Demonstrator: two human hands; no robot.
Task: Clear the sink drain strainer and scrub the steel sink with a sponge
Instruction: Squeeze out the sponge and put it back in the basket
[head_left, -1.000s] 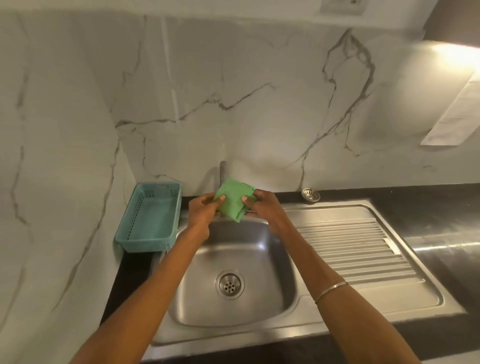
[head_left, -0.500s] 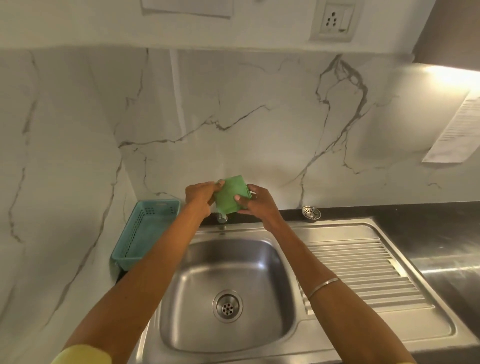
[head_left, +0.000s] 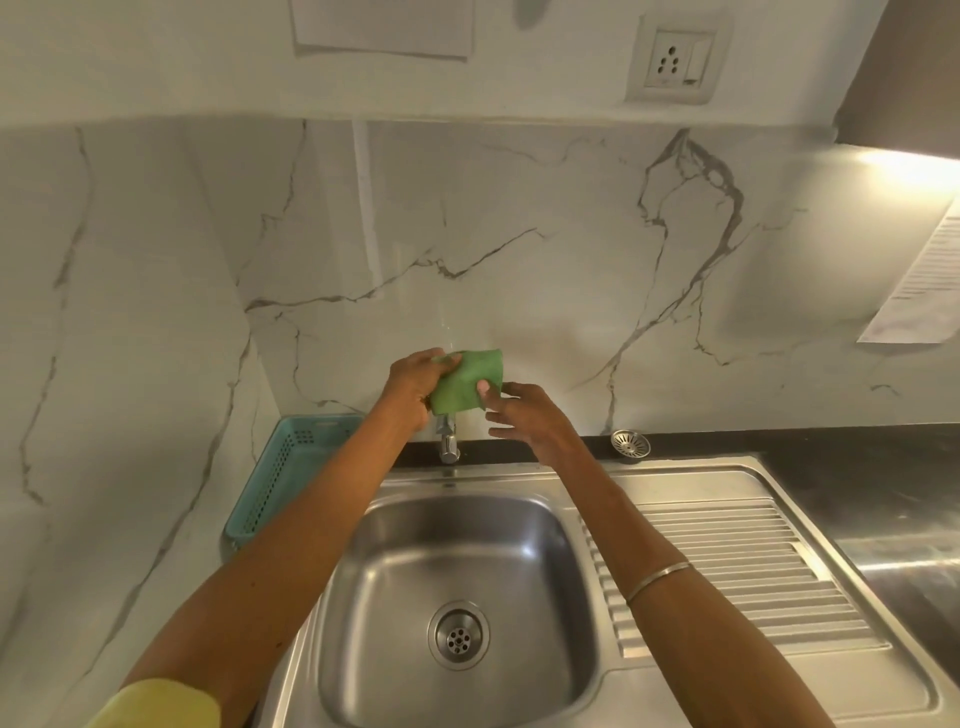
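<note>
A green sponge (head_left: 463, 382) is held up in front of the marble wall, just above the tap (head_left: 448, 441). My left hand (head_left: 415, 382) grips its left side. My right hand (head_left: 522, 418) has its thumb on the sponge's right lower edge, with the other fingers spread loose below it. Under both arms lies the steel sink (head_left: 457, 545), with the round drain (head_left: 458, 634) in the middle of its bowl. A loose steel drain strainer (head_left: 630, 445) sits on the dark counter behind the drainboard.
A teal plastic basket (head_left: 291, 467) stands left of the sink against the wall. The ribbed drainboard (head_left: 727, 561) runs to the right. On the wall above are a power socket (head_left: 675, 65) and paper sheets (head_left: 919, 291).
Both hands have lifted the sponge higher against the wall above the tap. My right hand's fingers have loosened, with only the thumb left on the sponge. The view has tilted upward.
</note>
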